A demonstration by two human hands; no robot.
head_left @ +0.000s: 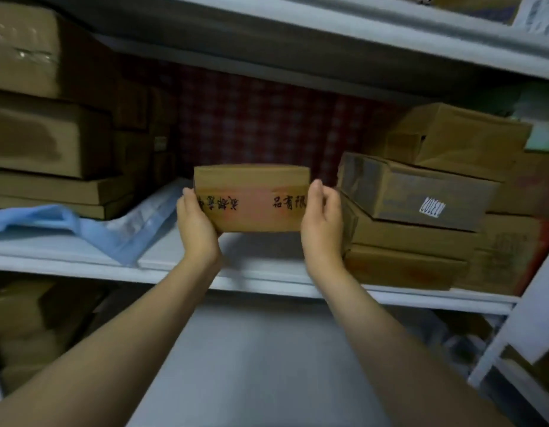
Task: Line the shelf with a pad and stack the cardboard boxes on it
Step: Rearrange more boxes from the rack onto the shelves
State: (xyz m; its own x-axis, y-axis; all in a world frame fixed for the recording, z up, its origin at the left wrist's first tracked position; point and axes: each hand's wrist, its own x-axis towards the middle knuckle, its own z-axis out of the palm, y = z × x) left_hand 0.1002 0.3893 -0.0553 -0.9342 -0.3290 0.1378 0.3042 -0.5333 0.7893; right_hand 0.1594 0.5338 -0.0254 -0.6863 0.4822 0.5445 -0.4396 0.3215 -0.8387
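Observation:
A small cardboard box (pixel 251 198) with black characters and a strip of reddish tape on its front hangs just above the white shelf (pixel 260 272), in the gap at its middle. My left hand (pixel 196 223) grips its left end and my right hand (pixel 321 224) grips its right end. A pale blue and clear pad (pixel 122 232) lies crumpled on the shelf to the left, partly under a pile of flat cardboard boxes (pixel 51 143). Another pile of cardboard boxes (pixel 414 217) stands on the shelf to the right, close beside my right hand.
A dark red checked cloth (pixel 257 124) hangs behind the shelf. The shelf above (pixel 328 35) overhangs the gap. More boxes (pixel 27 318) sit on the level below at the left. A white shelf post (pixel 513 328) slants at the lower right. Grey floor (pixel 251 365) lies beneath my arms.

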